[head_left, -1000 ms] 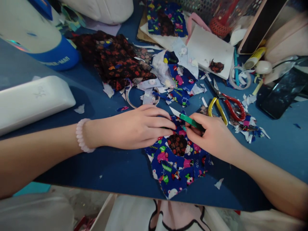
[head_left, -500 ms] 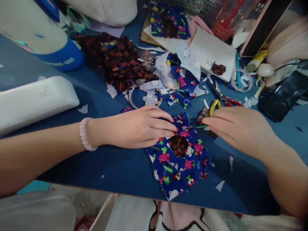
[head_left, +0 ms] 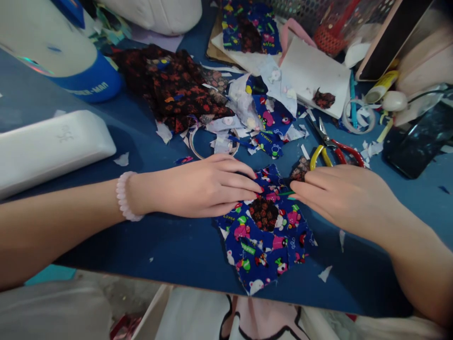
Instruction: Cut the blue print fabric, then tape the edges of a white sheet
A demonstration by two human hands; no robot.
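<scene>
A patchwork piece of blue printed fabric (head_left: 262, 255) with a dark floral centre patch (head_left: 264, 215) lies flat near the table's front edge. Fingers outstretched, my left hand (head_left: 208, 186) rests on its upper left part. At the upper right edge of the patchwork, my right hand (head_left: 339, 198) pinches a thin green pointed tool (head_left: 285, 193), its tip on the fabric. The rest of the tool is hidden by my fingers. A dark floral scrap (head_left: 300, 169) shows beside that hand. Just beyond it are scissors (head_left: 329, 144) with red and yellow handles.
Crumpled dark floral cloth (head_left: 173, 89), blue scraps (head_left: 271, 118) and a tape roll (head_left: 193, 144) lie behind my left hand. A white case (head_left: 56, 148) and a large bottle (head_left: 88, 80) stand left. At right are a phone (head_left: 417, 141) and another tape roll (head_left: 371, 120).
My right hand has shifted slightly left and down, bringing the green tool's tip farther over the patchwork. More of the scissors' handles now shows. My left hand stays in place.
</scene>
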